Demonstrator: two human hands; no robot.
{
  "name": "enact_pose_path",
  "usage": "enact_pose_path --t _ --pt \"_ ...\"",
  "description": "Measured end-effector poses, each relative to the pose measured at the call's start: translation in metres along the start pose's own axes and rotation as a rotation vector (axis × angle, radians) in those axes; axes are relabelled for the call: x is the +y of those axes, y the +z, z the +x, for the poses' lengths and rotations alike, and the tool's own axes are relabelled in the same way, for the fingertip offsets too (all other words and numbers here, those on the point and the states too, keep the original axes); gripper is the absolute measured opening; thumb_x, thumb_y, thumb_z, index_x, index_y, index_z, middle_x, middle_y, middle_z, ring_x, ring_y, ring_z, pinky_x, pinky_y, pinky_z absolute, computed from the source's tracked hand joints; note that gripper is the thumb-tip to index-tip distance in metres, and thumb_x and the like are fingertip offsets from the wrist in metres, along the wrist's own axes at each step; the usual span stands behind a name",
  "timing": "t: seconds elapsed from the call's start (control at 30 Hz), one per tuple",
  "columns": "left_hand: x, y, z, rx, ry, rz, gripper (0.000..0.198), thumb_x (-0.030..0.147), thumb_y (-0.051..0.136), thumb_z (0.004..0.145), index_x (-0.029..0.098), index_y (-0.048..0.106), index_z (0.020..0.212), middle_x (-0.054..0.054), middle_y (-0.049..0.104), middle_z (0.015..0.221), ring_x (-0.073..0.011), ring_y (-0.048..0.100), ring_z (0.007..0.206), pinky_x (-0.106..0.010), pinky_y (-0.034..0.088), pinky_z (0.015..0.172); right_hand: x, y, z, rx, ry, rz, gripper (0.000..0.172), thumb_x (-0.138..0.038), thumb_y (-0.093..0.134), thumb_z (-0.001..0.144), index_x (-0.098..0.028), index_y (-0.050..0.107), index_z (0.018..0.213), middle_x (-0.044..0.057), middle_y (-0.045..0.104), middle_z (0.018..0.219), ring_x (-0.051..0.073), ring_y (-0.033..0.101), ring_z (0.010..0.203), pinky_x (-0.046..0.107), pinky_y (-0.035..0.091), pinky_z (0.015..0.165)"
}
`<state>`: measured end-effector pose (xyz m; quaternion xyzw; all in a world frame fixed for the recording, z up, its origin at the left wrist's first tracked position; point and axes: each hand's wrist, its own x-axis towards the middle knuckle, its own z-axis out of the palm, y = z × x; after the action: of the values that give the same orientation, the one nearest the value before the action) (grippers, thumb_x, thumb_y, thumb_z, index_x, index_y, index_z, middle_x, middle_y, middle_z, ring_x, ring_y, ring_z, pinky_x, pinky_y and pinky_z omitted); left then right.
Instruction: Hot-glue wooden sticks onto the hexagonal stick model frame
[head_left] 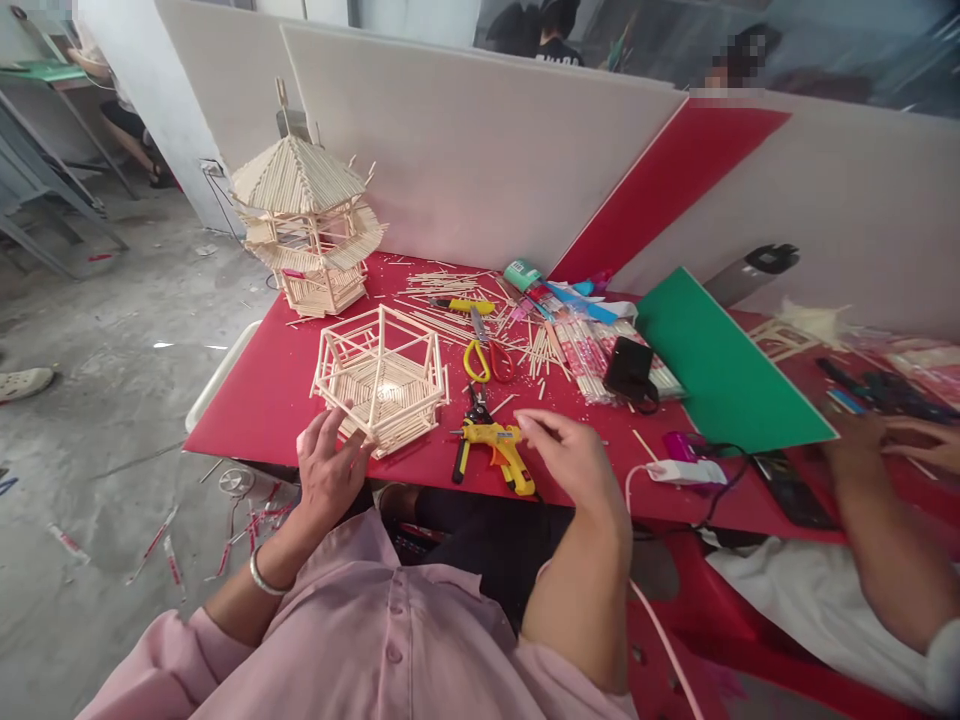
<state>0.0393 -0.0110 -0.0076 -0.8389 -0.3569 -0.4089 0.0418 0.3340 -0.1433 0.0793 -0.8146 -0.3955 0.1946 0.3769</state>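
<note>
My left hand (330, 468) is at the near left corner of a six-sided frame of thin wooden sticks (381, 385). Its fingers are bent and apart, and the fingertips seem to touch the frame. My right hand (574, 455) hovers over the table edge with thumb and fingertips pinched together; what is between them, if anything, is too small to make out. Just left of it lies a yellow glue gun (495, 438), its nozzle pointing at the frame. Black-handled pliers (475, 408) lie partly beneath the gun.
A tiered stick pagoda (304, 230) stands at the back left of the red table (255, 385). Scissors (480, 350), a yellow cutter (465, 305), loose sticks (442, 285) and packed sticks (589, 355) lie behind. To the right are a green board (727, 370), a power strip (686, 470) and a co-worker's arm (885, 530).
</note>
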Motion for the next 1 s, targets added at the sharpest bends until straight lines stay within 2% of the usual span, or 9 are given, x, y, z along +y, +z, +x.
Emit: enact_pose_path --t 0.1,0.17,0.3,0.43,0.6,0.7,0.83,0.9,1.0 --pt "0.0 0.004 0.003 0.019 0.012 -0.001 0.008 0.027 0.07 0.086 0.023 0.075 0.091 -0.015 0.061 0.131 -0.0325 0.056 0.118 -0.043 0.043 0.093 -0.01 0.008 0.044 -0.007 -0.024 -0.195 0.031 -0.041 0.056 0.087 -0.023 0.077 0.102 0.006 0.077 0.101 0.023 0.07 0.091 0.032 0.052 0.08" --pt "0.003 0.007 0.005 0.028 0.002 0.02 0.01 0.03 0.071 0.086 0.023 0.075 0.092 -0.015 0.061 0.131 -0.0328 0.056 0.116 -0.043 0.043 0.091 -0.015 0.018 0.071 -0.141 0.001 -0.428 0.027 -0.032 0.057 0.087 -0.025 0.076 0.106 0.005 0.077 0.104 0.022 0.07 0.09 0.03 0.05 0.075" --pt "0.011 0.014 0.011 0.051 -0.032 0.059 0.02 0.035 0.072 0.085 0.022 0.075 0.1 -0.017 0.059 0.132 -0.0326 0.058 0.11 -0.043 0.043 0.088 -0.014 0.036 0.104 -0.299 0.005 -0.546 0.023 -0.016 0.07 0.073 -0.027 0.079 0.091 0.001 0.077 0.088 0.02 0.068 0.077 0.026 0.044 0.065" --pt "0.011 0.012 0.011 0.056 -0.018 0.03 0.022 0.035 0.073 0.084 0.021 0.074 0.101 -0.018 0.057 0.133 -0.0329 0.058 0.111 -0.043 0.044 0.09 -0.004 0.042 0.109 -0.335 -0.04 -0.56 0.012 -0.018 0.071 0.073 -0.027 0.077 0.079 0.0 0.076 0.081 0.018 0.067 0.075 0.025 0.042 0.065" --pt "0.004 -0.004 0.004 0.035 0.039 -0.126 0.034 0.035 0.073 0.081 0.021 0.071 0.112 -0.018 0.053 0.139 -0.0333 0.058 0.116 -0.046 0.044 0.095 0.009 0.046 0.114 -0.333 -0.128 -0.474 0.008 -0.02 0.067 0.078 -0.023 0.074 0.074 0.002 0.074 0.077 0.018 0.065 0.073 0.026 0.044 0.07" --pt "0.0 -0.012 0.003 0.043 0.0 -0.222 0.034 0.036 0.067 0.085 0.021 0.069 0.116 -0.018 0.052 0.14 -0.0327 0.058 0.119 -0.048 0.044 0.098 0.009 0.051 0.128 -0.285 -0.184 -0.354 0.018 -0.028 0.058 0.087 -0.021 0.074 0.093 0.005 0.075 0.092 0.018 0.067 0.084 0.028 0.049 0.077" --pt "-0.008 -0.017 0.015 0.146 -0.124 -0.245 0.024 0.032 0.06 0.091 0.021 0.072 0.108 -0.015 0.056 0.135 -0.0303 0.057 0.12 -0.046 0.045 0.098 -0.007 0.053 0.136 -0.201 -0.249 -0.158 0.047 -0.035 0.055 0.091 -0.021 0.057 0.136 0.009 0.068 0.124 0.018 0.067 0.103 0.032 0.053 0.087" --pt "-0.015 -0.02 0.028 0.211 -0.231 -0.268 0.022 0.032 0.056 0.094 0.02 0.074 0.099 -0.013 0.058 0.131 -0.0282 0.057 0.12 -0.044 0.046 0.097 -0.018 0.051 0.127 -0.179 -0.245 -0.04 0.053 -0.037 0.062 0.086 -0.022 0.056 0.137 0.009 0.069 0.124 0.02 0.068 0.103 0.036 0.053 0.091" --pt "-0.032 -0.021 0.052 0.282 -0.455 -0.379 0.033 0.038 0.047 0.099 0.019 0.071 0.087 -0.01 0.063 0.122 -0.0234 0.059 0.115 -0.039 0.047 0.098 -0.033 0.049 0.101 -0.154 -0.198 0.095 0.049 -0.039 0.055 0.091 -0.023 0.058 0.137 0.009 0.072 0.119 0.023 0.067 0.11 0.041 0.051 0.099"
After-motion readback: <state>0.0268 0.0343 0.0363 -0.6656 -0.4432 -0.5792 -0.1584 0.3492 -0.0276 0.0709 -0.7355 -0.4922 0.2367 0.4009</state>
